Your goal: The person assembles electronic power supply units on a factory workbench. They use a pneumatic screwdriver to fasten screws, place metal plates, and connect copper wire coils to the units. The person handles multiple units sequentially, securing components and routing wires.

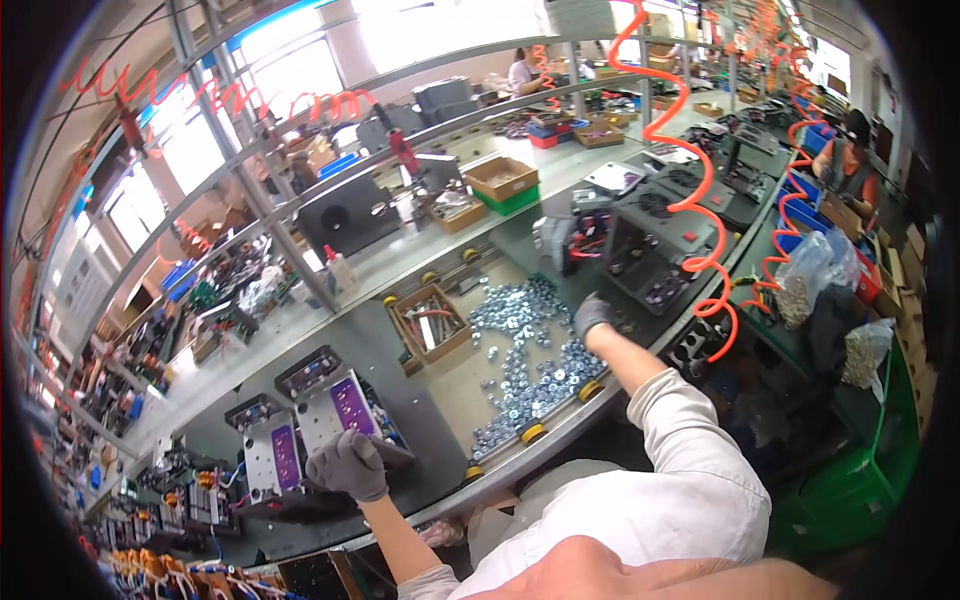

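My left hand [349, 464], in a grey glove, rests on the near edge of a dark metal unit [340, 405] with a purple panel on top. A second unit of the same kind [266, 447] lies just left of it. My right hand [591, 314], also gloved, reaches out to the right end of a wide scatter of small silver nuts and screws [522, 350] on the bench. The fingers are curled down among the loose parts; whether they hold any is hidden.
A small cardboard tray with tools [431, 322] sits behind the screws. Black chassis units [655, 270] stand to the right. An orange coiled air hose [700, 190] hangs down. Bags of hardware [812, 275] lie at right. Another person [850, 160] works far right.
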Tool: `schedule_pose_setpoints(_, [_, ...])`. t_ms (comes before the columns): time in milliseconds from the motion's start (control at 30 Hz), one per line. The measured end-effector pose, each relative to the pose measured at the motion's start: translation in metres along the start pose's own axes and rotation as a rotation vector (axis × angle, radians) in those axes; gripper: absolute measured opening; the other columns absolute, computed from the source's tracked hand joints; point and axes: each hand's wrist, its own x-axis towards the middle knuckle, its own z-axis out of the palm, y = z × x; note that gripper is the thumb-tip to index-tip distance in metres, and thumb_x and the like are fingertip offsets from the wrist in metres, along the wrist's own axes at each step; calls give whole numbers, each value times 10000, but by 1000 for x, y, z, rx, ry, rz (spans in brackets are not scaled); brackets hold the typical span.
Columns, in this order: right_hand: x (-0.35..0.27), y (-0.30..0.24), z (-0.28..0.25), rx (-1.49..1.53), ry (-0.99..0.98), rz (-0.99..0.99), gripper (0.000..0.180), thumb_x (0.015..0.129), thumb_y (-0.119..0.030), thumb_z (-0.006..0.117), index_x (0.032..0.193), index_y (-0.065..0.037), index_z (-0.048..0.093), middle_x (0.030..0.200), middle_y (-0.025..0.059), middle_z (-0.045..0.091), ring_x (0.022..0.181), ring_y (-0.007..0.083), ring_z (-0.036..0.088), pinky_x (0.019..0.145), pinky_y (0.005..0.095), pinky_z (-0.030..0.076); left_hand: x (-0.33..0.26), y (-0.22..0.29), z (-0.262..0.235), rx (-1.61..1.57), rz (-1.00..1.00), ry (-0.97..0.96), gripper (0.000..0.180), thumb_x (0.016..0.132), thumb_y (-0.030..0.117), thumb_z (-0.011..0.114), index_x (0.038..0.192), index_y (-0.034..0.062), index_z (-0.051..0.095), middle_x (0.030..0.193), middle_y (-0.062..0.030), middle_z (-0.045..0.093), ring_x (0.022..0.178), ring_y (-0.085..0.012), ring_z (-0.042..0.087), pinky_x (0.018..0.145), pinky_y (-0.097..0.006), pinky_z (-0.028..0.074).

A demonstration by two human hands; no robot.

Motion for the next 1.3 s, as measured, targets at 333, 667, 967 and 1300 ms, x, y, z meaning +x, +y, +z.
schedule_pose_setpoints(333, [-197,-92,-168,-59,-369,-806,605,919,-311,533,1328,131,475,1165,271,645,955,365,687,759,494,539,1,2,-4,-23,12,-37,282,965,299,516,788,131,656,795,-29,668,754,-246,607,813,-405,413])
schedule_pose_setpoints(667, [-199,-14,-151,1682,-472,-637,452,913,-418,577,1236,-103,586,1207,208,616,1123,368,596,936,453,481,5,5,-7,-60,105,-113,309,995,314,483,859,96,653,861,-68,675,791,-261,618,775,-431,438])
schedule_pose_setpoints(967, [-98,139,-163,597,-38,-97,403,904,-442,570,1132,-118,641,1121,183,623,1083,382,604,904,474,493,3,113,16,-544,165,-268,372,921,370,567,1081,34,579,1053,-176,617,1006,-360,562,892,-486,425])
schedule_pose_setpoints(1300, [-106,139,-108,538,385,-391,283,833,-354,644,716,-96,654,746,158,649,668,347,640,613,442,512,-64,216,30,-448,-40,-1107,780,789,436,702,1377,4,427,1351,-242,496,1270,-426,453,1058,-533,354])
